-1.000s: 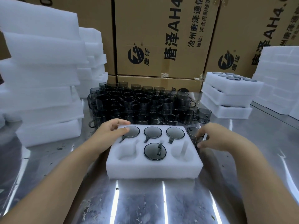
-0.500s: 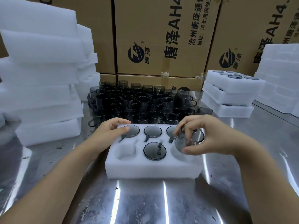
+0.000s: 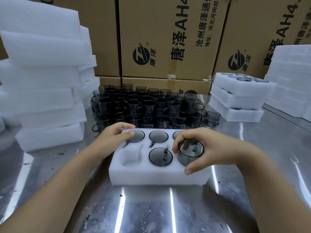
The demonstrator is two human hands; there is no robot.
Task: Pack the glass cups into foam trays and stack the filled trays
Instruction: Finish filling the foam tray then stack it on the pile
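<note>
In the head view, one foam tray [image 3: 158,175] with six pockets in two rows of three is seen on the metal table [image 3: 151,209]. Four seated cups [image 3: 160,156] of dark glass are counted in it, bases up: three in the back row, the third partly hidden behind the right hand, and one in the front middle pocket. One pocket, the front left, is seen unfilled.

A fifth cup, the held cup [image 3: 191,153], is kept at the front right pocket, slightly tilted. The grip of the right hand [image 3: 213,150] is clamped around it, with the fingers arched over its far side and the thumb at its near side. How far it has entered the pocket cannot be told.

The left hand [image 3: 114,136] is laid on the tray's back left corner. Its grip is relaxed and nothing is clasped; its thumb is set at the edge of the back left cup.

Just behind the tray, the loose cups [image 3: 148,106] are crowded together in several rows, too many and too overlapped to be counted. To the right, a stack of filled trays [image 3: 239,98], three high, is seen. Plain foam piles are stacked at the left [image 3: 42,73] and at the far right [image 3: 292,78]. Three large cardboard boxes [image 3: 168,39] are lined up behind.
</note>
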